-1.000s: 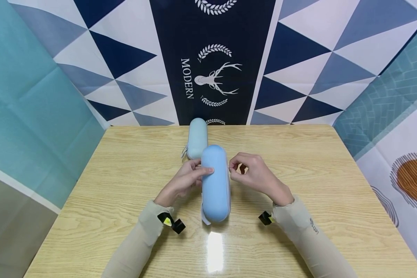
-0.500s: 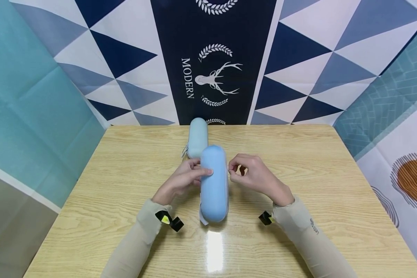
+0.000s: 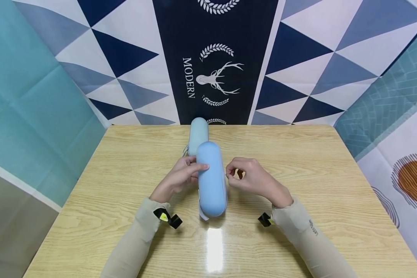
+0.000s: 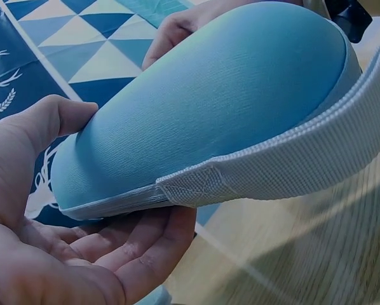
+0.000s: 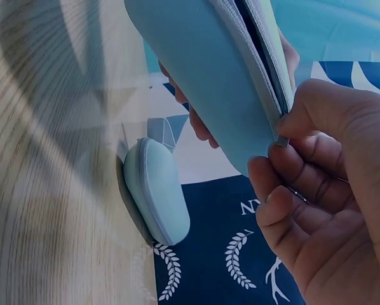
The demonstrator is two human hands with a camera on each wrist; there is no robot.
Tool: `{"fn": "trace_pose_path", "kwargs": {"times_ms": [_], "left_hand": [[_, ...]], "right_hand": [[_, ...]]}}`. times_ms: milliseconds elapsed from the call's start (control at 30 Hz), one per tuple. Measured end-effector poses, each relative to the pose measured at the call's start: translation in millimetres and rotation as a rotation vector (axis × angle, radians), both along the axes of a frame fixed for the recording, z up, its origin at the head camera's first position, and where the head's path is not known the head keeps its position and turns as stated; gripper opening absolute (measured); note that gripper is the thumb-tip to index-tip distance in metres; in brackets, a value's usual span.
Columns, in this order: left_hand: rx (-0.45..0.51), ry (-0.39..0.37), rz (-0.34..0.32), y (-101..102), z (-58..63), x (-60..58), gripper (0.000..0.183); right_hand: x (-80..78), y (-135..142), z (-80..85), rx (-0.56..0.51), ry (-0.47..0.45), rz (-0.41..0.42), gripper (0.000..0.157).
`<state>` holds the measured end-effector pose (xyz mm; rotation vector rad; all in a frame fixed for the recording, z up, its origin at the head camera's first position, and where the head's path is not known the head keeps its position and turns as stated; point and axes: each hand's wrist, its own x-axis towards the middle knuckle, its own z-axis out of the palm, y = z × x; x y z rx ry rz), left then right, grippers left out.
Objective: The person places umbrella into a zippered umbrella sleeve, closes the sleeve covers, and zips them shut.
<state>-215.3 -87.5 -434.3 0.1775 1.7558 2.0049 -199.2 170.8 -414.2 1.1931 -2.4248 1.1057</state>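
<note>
A long blue zip case (image 3: 211, 185) with rounded ends is held above the table. My left hand (image 3: 180, 175) grips its left side, with the thumb over the top shell and the fingers beneath, as the left wrist view shows. A pale fabric strap (image 4: 291, 159) hangs from the case's near left edge. On the opposite side, my right hand (image 3: 251, 175) pinches the small zipper pull (image 5: 283, 138) between thumb and finger. In the right wrist view a dark gap shows in the zipper (image 5: 257, 54) on the stretch behind the pull.
A smaller pale green zip case (image 3: 199, 135) with a looped cord lies behind the blue one, partly hidden by it, near the back edge of the wooden table (image 3: 281, 146). A patterned cloth backdrop (image 3: 215, 77) rises directly behind the table.
The blue case has shifted slightly left and away from me with my left hand. My right hand has moved a little left along with it, still pinching at its side.
</note>
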Motion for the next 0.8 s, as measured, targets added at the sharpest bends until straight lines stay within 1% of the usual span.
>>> {"fn": "trace_pose_path", "kwargs": {"times_ms": [133,333,500,700,800], "left_hand": [[-0.004,0.005,0.000,1.2,0.4,0.3,0.067],[-0.012,0.001,0.029,-0.1,1.8,0.6,0.064],[0.006,-0.012,0.029,-1.6,3.4,0.7,0.066],[0.037,-0.024,0.060,-4.5,4.3,-0.2,0.066],[0.036,-0.021,0.061,-5.4,4.2,-0.9,0.065]], "right_hand": [[0.4,1.0,1.0,0.004,0.001,0.001,0.017],[1.7,0.9,1.7,0.016,-0.014,0.015,0.018],[2.3,0.3,1.1,0.018,-0.024,0.022,0.019],[4.0,-1.3,1.2,0.023,-0.042,0.044,0.020],[4.3,-2.4,1.0,0.022,-0.048,0.049,0.020]]}}
